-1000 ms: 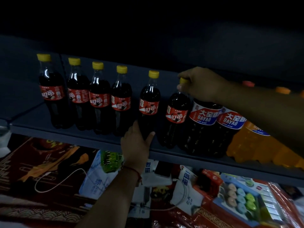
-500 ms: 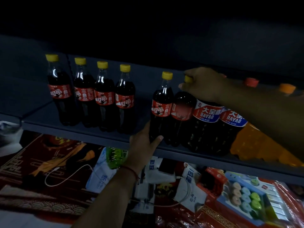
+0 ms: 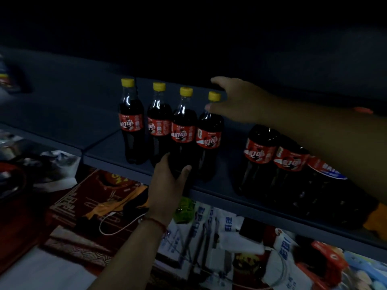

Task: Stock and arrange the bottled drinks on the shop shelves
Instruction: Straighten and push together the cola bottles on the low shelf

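Observation:
Four cola bottles with yellow caps and red labels stand in a row on the grey shelf [image 3: 230, 198]. My left hand [image 3: 167, 185] grips the base of the third cola bottle [image 3: 182, 130], thumb on its right side. My right hand [image 3: 236, 99] reaches in from the right with fingers spread around the top of the fourth cola bottle [image 3: 209, 141]; the thumb touches its neck just below the cap. After a gap, two more cola bottles [image 3: 258, 151] stand under my right forearm, their caps hidden. A large Dayao bottle [image 3: 326, 174] stands against them.
An orange drink bottle [image 3: 377, 216] shows at the far right of the shelf. Below the shelf lie red printed boxes [image 3: 94, 206], a white cable [image 3: 117, 227], white packets with blue print [image 3: 211, 227] and a green item [image 3: 184, 208]. The shelf space left of the row is dark.
My right hand let go of the right-hand bottle's cap and moved left to the fourth bottle's top. My left hand shifted from the fifth bottle's base to the third bottle's base. The view panned left.

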Demonstrator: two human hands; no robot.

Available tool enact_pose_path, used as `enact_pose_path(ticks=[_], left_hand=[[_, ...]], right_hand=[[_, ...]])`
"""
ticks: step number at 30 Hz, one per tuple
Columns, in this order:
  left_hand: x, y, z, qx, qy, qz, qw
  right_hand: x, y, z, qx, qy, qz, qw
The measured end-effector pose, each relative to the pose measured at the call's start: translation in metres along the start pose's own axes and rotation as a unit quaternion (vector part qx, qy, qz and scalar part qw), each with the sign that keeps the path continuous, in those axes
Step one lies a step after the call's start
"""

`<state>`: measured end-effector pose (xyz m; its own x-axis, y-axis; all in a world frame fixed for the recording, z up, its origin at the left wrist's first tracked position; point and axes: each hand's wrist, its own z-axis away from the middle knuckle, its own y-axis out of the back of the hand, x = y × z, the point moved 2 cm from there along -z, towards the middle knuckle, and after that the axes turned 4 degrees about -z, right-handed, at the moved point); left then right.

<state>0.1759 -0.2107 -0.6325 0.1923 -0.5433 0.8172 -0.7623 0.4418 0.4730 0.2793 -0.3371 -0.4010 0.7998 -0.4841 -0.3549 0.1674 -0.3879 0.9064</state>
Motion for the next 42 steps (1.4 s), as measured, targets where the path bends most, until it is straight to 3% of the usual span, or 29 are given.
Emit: enact_pose_path(ticks=[2,7,13,21,28,30,34,38,42], left_hand=[[-0.006,-0.005,-0.002,0.003,-0.014,-0.047,0.999],[-0.008,-0.013,-0.012,0.03,-0.012,-0.154,0.988],[-0.011,-0.017,-0.019,0.0,-0.053,-0.146,0.988],[-0.003,-0.023,-0.01,-0.111,-0.106,-0.119,0.981],[0.005,-0.02,-0.005,-0.138,-0.102,-0.129,0.977],[0.005,-0.01,-0.004,-0.092,-0.087,-0.109,0.986],[-0.002,0.03,-0.024,0.118,-0.02,-0.031,0.992],[-0.017,0.03,-0.05,0.086,0.027,-0.011,0.996],[-0.027,0.017,-0.056,0.073,-0.001,-0.059,0.996]], right_hand=[[0.003,-0.01,-0.015,-0.013,-0.023,-0.036,0.999],[0.01,-0.018,-0.023,0.058,-0.002,-0.034,0.998],[0.014,-0.009,-0.009,0.057,-0.004,0.025,0.998],[0.018,0.01,0.011,0.021,-0.052,0.075,0.996],[0.02,0.009,0.022,0.056,-0.048,0.075,0.994],[0.017,0.009,0.023,0.058,-0.045,0.081,0.994],[-0.001,0.002,0.017,0.076,-0.003,0.099,0.992],[-0.012,-0.013,-0.004,0.019,0.028,0.105,0.994],[-0.007,-0.018,-0.014,0.006,0.033,0.132,0.991]])
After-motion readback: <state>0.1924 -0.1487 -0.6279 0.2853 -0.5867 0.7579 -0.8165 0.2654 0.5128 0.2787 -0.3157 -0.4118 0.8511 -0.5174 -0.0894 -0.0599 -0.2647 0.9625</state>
